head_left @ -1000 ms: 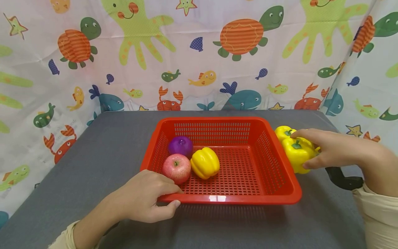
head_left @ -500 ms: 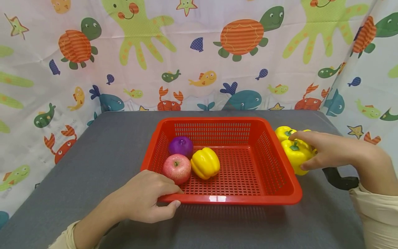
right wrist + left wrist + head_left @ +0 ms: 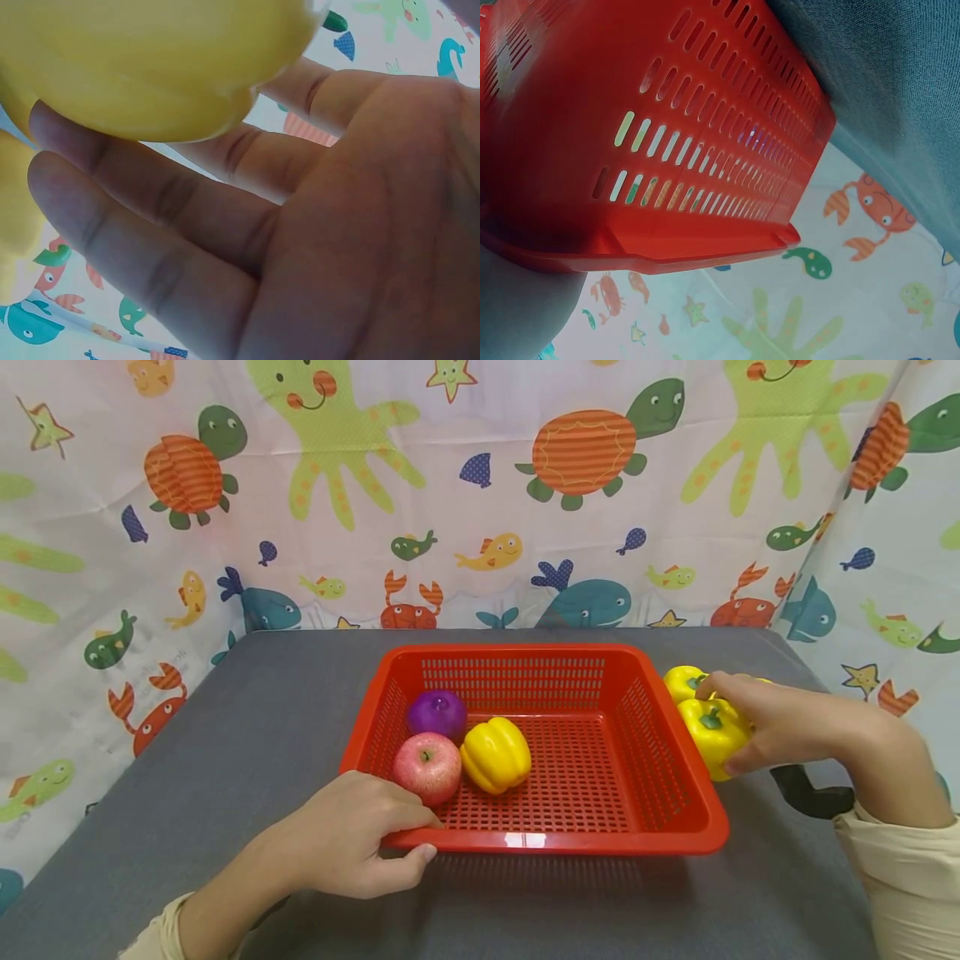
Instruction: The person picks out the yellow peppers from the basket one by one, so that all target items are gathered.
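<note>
A red plastic basket (image 3: 525, 841) stands on the grey table; my left hand (image 3: 360, 835) grips its near left rim, fingers over the edge and thumb outside. In the left wrist view the slotted wall of the basket (image 3: 705, 97) fills much of the picture. Inside lie a purple onion-like vegetable (image 3: 437, 714), a pink-red apple (image 3: 427, 768) and a yellow bell pepper (image 3: 495, 756). Just outside the right wall, my right hand (image 3: 787, 718) holds another yellow bell pepper (image 3: 712, 745) between thumb and fingers. From the right wrist, this pepper (image 3: 150, 67) shows against the fingers.
Behind the held pepper sits one more yellow bell pepper (image 3: 679, 683), close to the basket's right wall. A bit of yellow shows beyond the right hand. A curtain (image 3: 495, 510) printed with sea animals encloses the grey table (image 3: 300, 693) at the back and sides.
My right hand has shifted slightly left, and the pepper under it has moved a little towards the basket and the near side. My left hand and the basket keep their places.
</note>
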Action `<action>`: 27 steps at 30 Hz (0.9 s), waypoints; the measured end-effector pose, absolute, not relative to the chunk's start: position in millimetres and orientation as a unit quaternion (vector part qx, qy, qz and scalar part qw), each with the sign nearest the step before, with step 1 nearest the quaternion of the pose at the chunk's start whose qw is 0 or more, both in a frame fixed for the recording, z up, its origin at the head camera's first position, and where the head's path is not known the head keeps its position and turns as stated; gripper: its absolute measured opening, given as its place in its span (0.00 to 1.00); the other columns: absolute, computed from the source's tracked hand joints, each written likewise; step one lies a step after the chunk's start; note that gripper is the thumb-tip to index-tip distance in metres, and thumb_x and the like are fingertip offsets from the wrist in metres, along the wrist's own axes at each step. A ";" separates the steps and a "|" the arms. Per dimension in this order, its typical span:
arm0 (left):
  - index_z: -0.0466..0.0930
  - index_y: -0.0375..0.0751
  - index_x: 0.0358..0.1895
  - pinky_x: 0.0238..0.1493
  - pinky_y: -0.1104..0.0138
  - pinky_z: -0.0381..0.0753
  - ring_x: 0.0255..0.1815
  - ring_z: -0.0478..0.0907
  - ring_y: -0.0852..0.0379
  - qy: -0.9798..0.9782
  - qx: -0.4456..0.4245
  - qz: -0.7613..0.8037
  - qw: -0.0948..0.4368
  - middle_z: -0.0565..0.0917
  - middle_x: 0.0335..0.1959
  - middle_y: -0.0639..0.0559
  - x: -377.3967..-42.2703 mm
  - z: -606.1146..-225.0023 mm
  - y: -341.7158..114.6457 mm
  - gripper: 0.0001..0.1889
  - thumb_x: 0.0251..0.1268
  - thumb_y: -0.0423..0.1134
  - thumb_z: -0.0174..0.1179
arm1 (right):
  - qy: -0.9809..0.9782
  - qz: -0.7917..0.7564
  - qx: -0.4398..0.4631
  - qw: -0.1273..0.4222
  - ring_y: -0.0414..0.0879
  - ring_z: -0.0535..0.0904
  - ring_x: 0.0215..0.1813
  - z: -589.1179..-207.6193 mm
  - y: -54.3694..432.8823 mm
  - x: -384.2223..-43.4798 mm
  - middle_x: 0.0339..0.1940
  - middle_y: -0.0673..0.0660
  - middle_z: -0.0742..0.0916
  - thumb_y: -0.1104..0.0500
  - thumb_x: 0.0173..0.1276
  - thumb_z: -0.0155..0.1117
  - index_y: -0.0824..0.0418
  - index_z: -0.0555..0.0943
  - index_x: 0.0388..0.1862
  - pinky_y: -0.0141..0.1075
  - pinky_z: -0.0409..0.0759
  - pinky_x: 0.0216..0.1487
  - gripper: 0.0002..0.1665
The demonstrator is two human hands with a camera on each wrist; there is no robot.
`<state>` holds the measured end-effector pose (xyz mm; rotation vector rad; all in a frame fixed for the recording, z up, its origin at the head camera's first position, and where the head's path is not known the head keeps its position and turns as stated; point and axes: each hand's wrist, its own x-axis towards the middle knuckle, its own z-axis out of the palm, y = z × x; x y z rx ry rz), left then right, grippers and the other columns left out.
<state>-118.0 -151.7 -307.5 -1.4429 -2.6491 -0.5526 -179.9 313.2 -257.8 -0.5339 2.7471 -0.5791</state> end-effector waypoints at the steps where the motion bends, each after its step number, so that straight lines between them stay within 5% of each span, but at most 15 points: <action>1: 0.85 0.61 0.36 0.25 0.74 0.70 0.23 0.67 0.75 -0.863 -0.471 -0.180 0.038 0.73 0.24 0.77 -118.1 -307.5 -151.6 0.04 0.57 0.48 0.65 | 0.951 -0.201 -0.185 0.143 0.59 0.69 0.54 -258.1 312.7 -180.0 0.54 0.60 0.75 0.56 0.42 0.85 0.60 0.67 0.63 0.41 0.84 0.36 0.50; 27: 0.85 0.62 0.37 0.25 0.74 0.70 0.23 0.67 0.75 -0.869 -0.462 -0.177 0.027 0.73 0.24 0.77 -118.1 -307.0 -150.8 0.05 0.57 0.48 0.65 | 0.954 -0.182 -0.200 0.129 0.55 0.71 0.51 -269.4 304.5 -188.1 0.50 0.56 0.78 0.44 0.40 0.86 0.60 0.69 0.63 0.40 0.82 0.35 0.53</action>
